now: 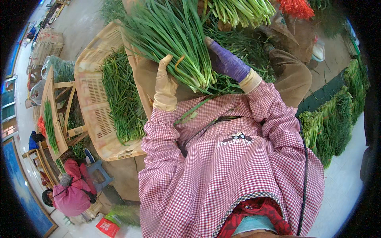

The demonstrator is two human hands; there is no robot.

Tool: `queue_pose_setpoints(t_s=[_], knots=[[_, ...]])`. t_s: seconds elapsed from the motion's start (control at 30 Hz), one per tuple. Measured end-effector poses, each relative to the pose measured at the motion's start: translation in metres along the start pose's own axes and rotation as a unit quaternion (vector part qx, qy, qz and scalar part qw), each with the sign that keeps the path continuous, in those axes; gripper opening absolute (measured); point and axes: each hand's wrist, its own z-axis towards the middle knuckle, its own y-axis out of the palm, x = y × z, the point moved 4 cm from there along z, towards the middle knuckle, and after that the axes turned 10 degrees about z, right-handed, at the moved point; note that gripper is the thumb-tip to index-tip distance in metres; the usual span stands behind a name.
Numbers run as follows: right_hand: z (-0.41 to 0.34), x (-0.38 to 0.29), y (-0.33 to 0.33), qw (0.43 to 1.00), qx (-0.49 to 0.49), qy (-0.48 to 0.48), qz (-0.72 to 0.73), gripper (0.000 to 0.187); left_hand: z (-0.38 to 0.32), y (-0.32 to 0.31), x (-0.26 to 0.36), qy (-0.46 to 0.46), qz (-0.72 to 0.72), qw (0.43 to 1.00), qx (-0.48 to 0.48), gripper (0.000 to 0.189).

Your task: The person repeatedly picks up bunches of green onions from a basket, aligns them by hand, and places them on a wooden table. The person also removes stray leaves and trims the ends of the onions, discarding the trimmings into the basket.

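A thick bunch of long green chive-like stalks [181, 44] lies slanted above my lap, its pale root ends towards me. My left hand [166, 84], in a cream glove, grips the bunch's left side with the thumb raised. My right hand [227, 61], in a purple glove over a cream one, cups its right side; most of those fingers are hidden. A yellow-brown strip [179, 62] lies across the stalks near my left thumb. Loose leaves [198, 107] rest on my red-checked smock [226, 166].
A cream plastic crate [89, 98] at my left holds loose greens [122, 98]. Ahead lie another bunch [242, 12] and red ties [296, 8]. Several bunches [330, 125] stand at my right. A person in pink [73, 196] works by a wooden bench [56, 119] on the left.
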Motion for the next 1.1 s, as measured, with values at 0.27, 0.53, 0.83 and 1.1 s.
queue_pose_setpoints(t_s=[0.27,0.53,0.83,1.1], knots=[[0.015,-0.011,0.027,0.981,0.096,0.066,-0.157,0.050,-0.017,0.007,0.020,0.057,0.099,0.992,0.058,0.043],[0.014,-0.013,0.040,0.946,0.089,0.012,-0.310,0.049,-0.010,0.007,0.021,-0.057,0.276,0.957,0.065,0.049],[0.023,-0.002,0.018,0.963,0.085,0.027,-0.253,0.052,-0.008,-0.021,0.012,-0.112,0.266,0.957,0.019,0.054],[0.037,-0.006,0.025,0.941,0.054,0.057,-0.328,0.051,0.017,0.007,0.055,-0.125,0.535,0.835,-0.023,0.066]])
